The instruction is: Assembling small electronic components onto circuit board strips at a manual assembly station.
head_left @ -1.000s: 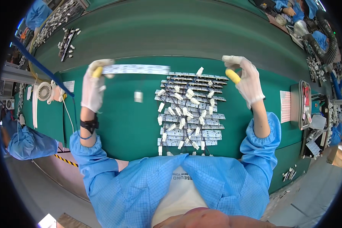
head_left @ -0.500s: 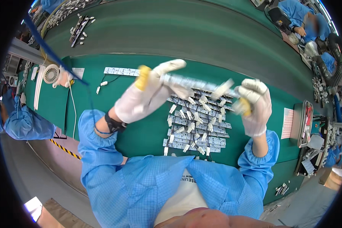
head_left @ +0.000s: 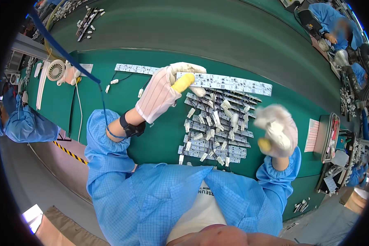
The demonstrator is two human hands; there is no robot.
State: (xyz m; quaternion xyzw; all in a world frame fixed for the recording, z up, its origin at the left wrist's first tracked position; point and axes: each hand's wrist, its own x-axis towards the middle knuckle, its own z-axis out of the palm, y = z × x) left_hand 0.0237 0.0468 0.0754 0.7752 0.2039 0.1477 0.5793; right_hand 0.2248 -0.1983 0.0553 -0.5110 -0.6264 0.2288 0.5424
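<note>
My left hand (head_left: 162, 90), in a white glove with a yellow thumb tip, is closed on the left end of a circuit board strip (head_left: 233, 83). The strip is long and pale, dotted with small parts, and is raised over a group of similar boards. My right hand (head_left: 278, 131), gloved too, is off the strip, to the right of the boards. Motion smears its fingers, so their grip is unclear. Below the held strip, overlapping circuit boards (head_left: 233, 154) lie in rows, with dark wires and white plug connectors (head_left: 216, 121) across them.
Another circuit board (head_left: 133, 69) lies behind my left hand, its wired connectors trailing. A small white fan (head_left: 55, 70) stands at the left. A metal tray (head_left: 327, 137) sits right, beside a printed sheet (head_left: 311, 134). A blue cord (head_left: 63, 53) hangs at upper left. Co-workers (head_left: 336, 22) sit beyond.
My right hand has come away from the strip's right end and moved down and slightly right. The strip now stays in my left hand alone, held steadier.
</note>
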